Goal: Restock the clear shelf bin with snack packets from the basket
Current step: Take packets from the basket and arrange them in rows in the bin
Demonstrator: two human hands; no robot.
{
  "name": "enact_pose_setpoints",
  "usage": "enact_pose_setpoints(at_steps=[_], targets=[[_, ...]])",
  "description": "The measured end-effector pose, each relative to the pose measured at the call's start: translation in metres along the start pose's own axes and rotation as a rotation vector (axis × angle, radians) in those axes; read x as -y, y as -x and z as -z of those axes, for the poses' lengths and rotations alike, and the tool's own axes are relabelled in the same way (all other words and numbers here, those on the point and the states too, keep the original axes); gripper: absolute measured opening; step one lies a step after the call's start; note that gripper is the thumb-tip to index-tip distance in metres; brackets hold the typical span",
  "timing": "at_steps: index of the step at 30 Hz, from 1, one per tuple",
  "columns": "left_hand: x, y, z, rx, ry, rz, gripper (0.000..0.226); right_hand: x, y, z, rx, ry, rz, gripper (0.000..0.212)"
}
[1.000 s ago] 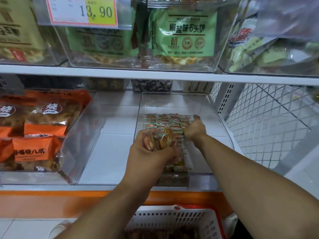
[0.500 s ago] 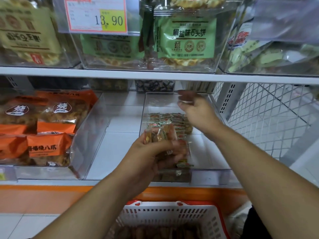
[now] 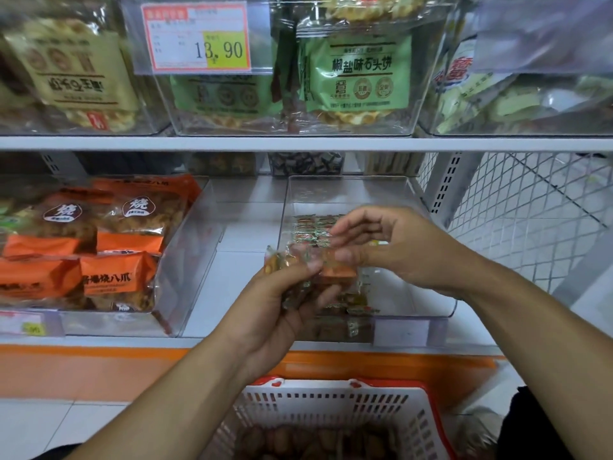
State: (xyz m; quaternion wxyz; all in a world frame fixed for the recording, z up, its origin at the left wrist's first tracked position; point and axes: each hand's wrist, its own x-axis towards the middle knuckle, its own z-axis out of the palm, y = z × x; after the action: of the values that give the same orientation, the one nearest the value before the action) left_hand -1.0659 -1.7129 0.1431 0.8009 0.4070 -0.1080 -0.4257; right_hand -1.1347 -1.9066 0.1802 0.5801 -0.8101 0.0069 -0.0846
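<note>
My left hand (image 3: 282, 310) grips a bundle of small clear snack packets (image 3: 298, 263) in front of the clear shelf bin (image 3: 414, 293). My right hand (image 3: 391, 247) reaches over from the right, and its fingertips pinch a packet at the top of that bundle. Rows of the same small packets (image 3: 311, 230) lie flat on the bin's floor, along its left side. Below, the white basket (image 3: 331, 400) with a red rim holds more brown packets (image 3: 315, 439).
A clear bin of orange snack bags (image 3: 99, 244) stands to the left on the same shelf. Bins of green and beige biscuit bags (image 3: 351, 71) fill the shelf above, with a price tag (image 3: 195, 38). White wire mesh (image 3: 517, 220) closes the right side.
My right hand came back from the rear of the bin to the bundle in my left hand. My left hand stayed at the bin's front, still holding the bundle.
</note>
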Motion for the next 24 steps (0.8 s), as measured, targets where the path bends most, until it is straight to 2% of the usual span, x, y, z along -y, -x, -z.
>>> enact_pose_setpoints(at_steps=[2,4,6,8,11,14,18,21,24], targets=[[0.001,0.002,0.001,-0.033,-0.039,-0.102,0.025,-0.003,0.003,-0.005,0.059,0.028,-0.116,0.037],[0.002,0.004,0.002,-0.061,-0.071,-0.169,0.039,-0.004,0.006,-0.008,0.14,-0.116,-0.254,0.043],[0.003,0.007,0.003,-0.071,-0.115,-0.18,0.057,-0.004,0.009,-0.006,0.193,-0.245,-0.316,0.046],[0.004,0.01,0.002,-0.075,-0.18,-0.175,0.062,-0.003,0.012,-0.003,0.218,-0.278,-0.325,0.045],[0.007,0.011,0.0,-0.106,-0.243,-0.188,0.061,-0.003,0.016,-0.002,0.193,-0.179,-0.288,0.04],[0.007,0.01,0.001,-0.168,-0.14,-0.188,0.056,-0.002,0.019,-0.003,0.021,-0.045,-0.186,0.042],[0.003,0.01,0.002,-0.133,-0.012,-0.012,0.011,-0.002,0.023,-0.014,-0.287,0.274,0.126,0.041],[0.006,0.01,-0.002,-0.074,0.016,0.058,0.016,-0.006,0.028,-0.035,-0.316,0.421,0.262,0.041],[0.008,0.009,-0.003,-0.061,-0.006,0.03,0.021,-0.012,0.033,-0.048,-0.306,0.436,0.286,0.048]])
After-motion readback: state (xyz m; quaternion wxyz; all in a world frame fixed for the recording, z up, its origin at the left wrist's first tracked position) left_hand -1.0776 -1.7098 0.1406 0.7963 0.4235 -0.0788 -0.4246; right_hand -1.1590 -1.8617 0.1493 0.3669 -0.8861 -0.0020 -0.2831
